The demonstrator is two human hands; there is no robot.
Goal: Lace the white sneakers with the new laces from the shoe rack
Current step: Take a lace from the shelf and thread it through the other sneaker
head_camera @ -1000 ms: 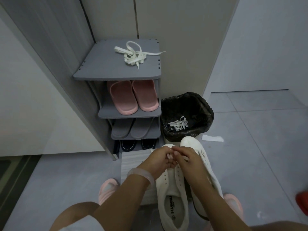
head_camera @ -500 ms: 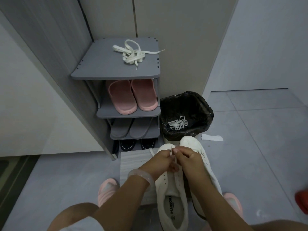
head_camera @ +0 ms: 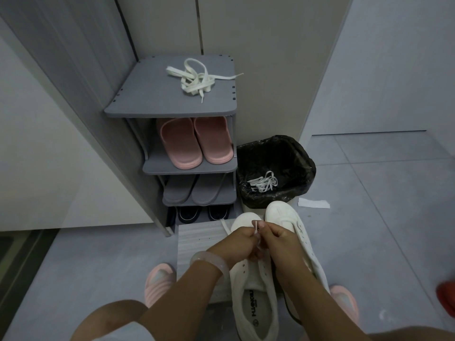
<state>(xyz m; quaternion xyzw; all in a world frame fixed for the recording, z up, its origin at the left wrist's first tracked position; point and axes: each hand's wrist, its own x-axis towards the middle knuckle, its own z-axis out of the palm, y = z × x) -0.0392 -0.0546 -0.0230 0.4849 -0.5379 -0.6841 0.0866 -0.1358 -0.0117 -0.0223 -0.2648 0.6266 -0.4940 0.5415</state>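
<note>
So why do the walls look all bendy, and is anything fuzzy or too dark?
Head view: the wide lens bows the wall and cupboard edges outward near the frame sides; light is dim and even, without glare; the bin and the lowest shelf of the shoe rack sink into shadow; the hands, left and right, look slightly soft.

Grey everywhere — the shoe rack (head_camera: 138, 94) and the floor tiles (head_camera: 369, 193) alike. A cream-white lace (head_camera: 197, 80) lies on the rack's top shelf. Below sit pale pink slippers (head_camera: 194, 143), then plain grey slippers (head_camera: 194, 190), then black shoes (head_camera: 202, 212). The bin liner (head_camera: 300, 158) is glossy black — white laces (head_camera: 262, 184) inside. The sneakers (head_camera: 256, 291) are white, with dark lettering on the insole.
</note>
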